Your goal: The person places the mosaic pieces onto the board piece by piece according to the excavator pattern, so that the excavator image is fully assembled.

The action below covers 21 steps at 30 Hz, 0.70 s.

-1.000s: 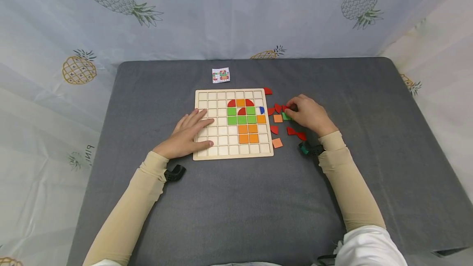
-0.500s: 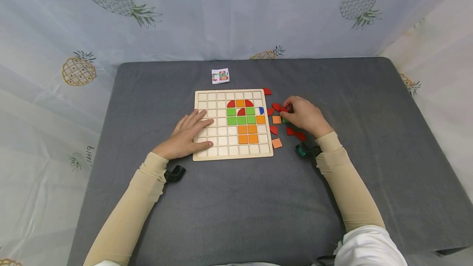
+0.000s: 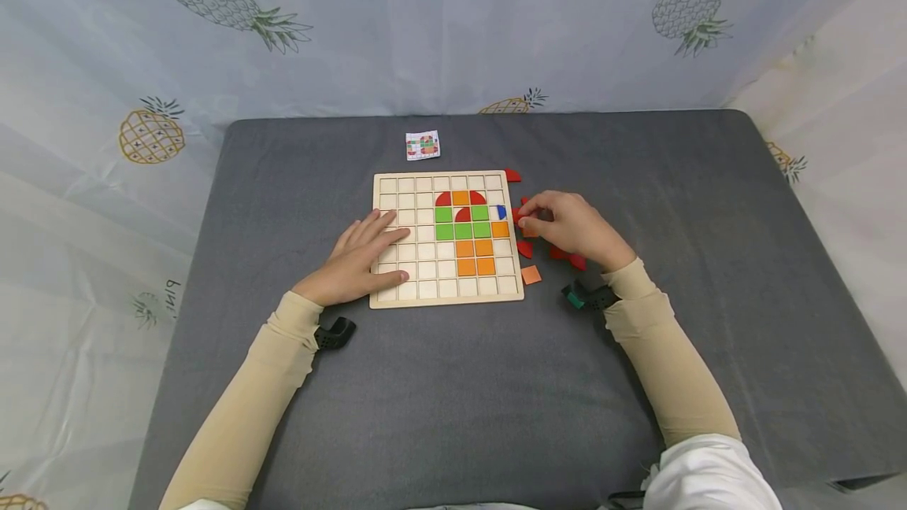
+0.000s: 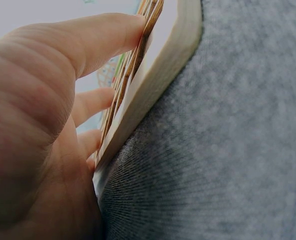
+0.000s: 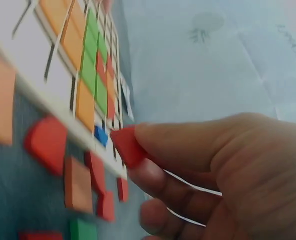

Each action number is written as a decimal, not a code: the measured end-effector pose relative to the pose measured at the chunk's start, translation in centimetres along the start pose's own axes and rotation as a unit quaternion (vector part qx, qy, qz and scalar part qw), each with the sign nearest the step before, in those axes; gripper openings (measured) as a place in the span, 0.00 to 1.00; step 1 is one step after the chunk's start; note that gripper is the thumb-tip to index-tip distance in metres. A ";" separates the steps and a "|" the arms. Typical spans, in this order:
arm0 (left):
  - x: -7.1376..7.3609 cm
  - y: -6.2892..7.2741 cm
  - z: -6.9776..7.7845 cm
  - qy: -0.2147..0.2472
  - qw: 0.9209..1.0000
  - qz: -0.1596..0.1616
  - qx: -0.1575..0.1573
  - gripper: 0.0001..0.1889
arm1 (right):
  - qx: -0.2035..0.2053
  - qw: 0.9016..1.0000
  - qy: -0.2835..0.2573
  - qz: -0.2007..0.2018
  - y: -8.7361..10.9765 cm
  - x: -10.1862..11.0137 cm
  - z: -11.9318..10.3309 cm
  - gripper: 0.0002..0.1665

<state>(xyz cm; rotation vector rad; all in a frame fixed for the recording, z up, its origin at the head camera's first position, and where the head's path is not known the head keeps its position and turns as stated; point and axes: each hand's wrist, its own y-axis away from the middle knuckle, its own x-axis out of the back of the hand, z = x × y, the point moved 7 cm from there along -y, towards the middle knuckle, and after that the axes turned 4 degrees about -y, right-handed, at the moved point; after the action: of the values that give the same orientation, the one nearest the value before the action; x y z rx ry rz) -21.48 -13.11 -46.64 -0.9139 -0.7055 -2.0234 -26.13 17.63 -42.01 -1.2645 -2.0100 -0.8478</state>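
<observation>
A wooden grid board [image 3: 407, 301] lies on the table, with red, green, orange and blue tiles set in its right half. My left hand [image 3: 354, 262] rests on the board's left side with spread fingers; in the left wrist view its thumb [image 4: 112, 32] touches the grid near the board's edge. Between thumb and fingers, my right hand [image 3: 577, 228] pinches a red quarter-circle tile [image 5: 129, 146], raised just off the board's right edge. In the right wrist view the small blue tile [image 5: 100, 135] on the board appears close to it.
Loose tiles lie right of the board: an orange square [image 3: 531, 275], a green tile [image 5: 82, 230] and several red quarter-circles, one of them [image 3: 513, 175] by the top corner. Beyond the board lies a small printed pattern card [image 3: 423, 145]. A pineapple-print cloth [image 3: 425, 38] hangs behind the table.
My right hand has moved left from the loose tiles toward the board's right edge, a red tile now in its pinch. The left hand has stayed in place.
</observation>
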 end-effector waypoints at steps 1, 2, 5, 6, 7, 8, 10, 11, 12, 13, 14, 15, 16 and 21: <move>0.0 0.0 0.0 0.000 1.000 0.000 0.000 0.40 | 0.005 1.000 -0.004 -0.012 0.0 -0.3 -0.3 0.14; 0.0 0.0 0.0 -0.001 1.000 0.000 0.000 0.40 | 0.009 1.000 -0.006 -0.022 0.0 -0.6 -0.6 0.13; 0.0 0.0 0.0 -0.001 1.000 -0.001 0.001 0.40 | 0.020 0.999 -0.013 -0.042 0.1 -1.4 -1.2 0.13; -0.1 0.0 0.0 -0.001 1.000 -0.001 0.001 0.40 | 0.022 0.998 -0.015 -0.048 0.1 -1.6 -1.4 0.13; -0.1 0.0 0.0 -0.002 1.000 -0.001 0.001 0.40 | 0.024 0.998 -0.016 -0.053 0.1 -1.8 -1.5 0.13; -0.1 0.0 0.0 -0.001 1.000 -0.001 0.000 0.40 | 0.025 0.998 -0.016 -0.057 0.2 -2.0 -1.6 0.13; 0.0 0.0 0.0 -0.001 1.000 -0.001 0.000 0.40 | 0.027 0.997 -0.018 -0.065 0.2 -2.3 -1.7 0.12; 0.0 -0.1 0.0 -0.001 1.000 0.000 -0.001 0.40 | 0.027 0.997 -0.020 -0.068 0.2 -2.4 -1.7 0.12; 0.0 -0.1 0.0 -0.001 1.000 0.000 -0.001 0.40 | 0.030 0.997 -0.020 -0.071 0.2 -2.6 -1.8 0.11; 0.0 -0.1 0.0 -0.001 1.000 0.000 -0.001 0.40 | 0.031 0.997 -0.021 -0.074 0.2 -2.7 -1.8 0.11; 0.0 -0.1 -0.1 0.000 1.000 0.000 -0.001 0.40 | 0.030 0.996 -0.022 -0.076 0.1 -2.8 -1.7 0.10; 0.0 -0.1 -0.1 0.000 1.000 0.000 -0.001 0.40 | 0.032 0.996 -0.021 -0.077 0.1 -2.9 -1.7 0.10; 0.0 -0.1 -0.1 -0.001 1.000 0.000 -0.001 0.40 | 0.033 0.996 -0.018 -0.078 0.1 -3.0 -1.7 0.10; 0.0 -0.1 -0.1 -0.002 1.000 0.000 0.001 0.40 | 0.046 0.996 0.005 -0.074 0.0 -3.5 -2.0 0.08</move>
<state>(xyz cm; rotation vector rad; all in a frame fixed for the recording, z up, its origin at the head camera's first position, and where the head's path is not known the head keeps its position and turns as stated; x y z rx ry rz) -21.58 -13.13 -46.76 -0.9175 -0.7084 -2.0212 -24.60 14.25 -43.47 -1.0684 -2.1304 -0.8178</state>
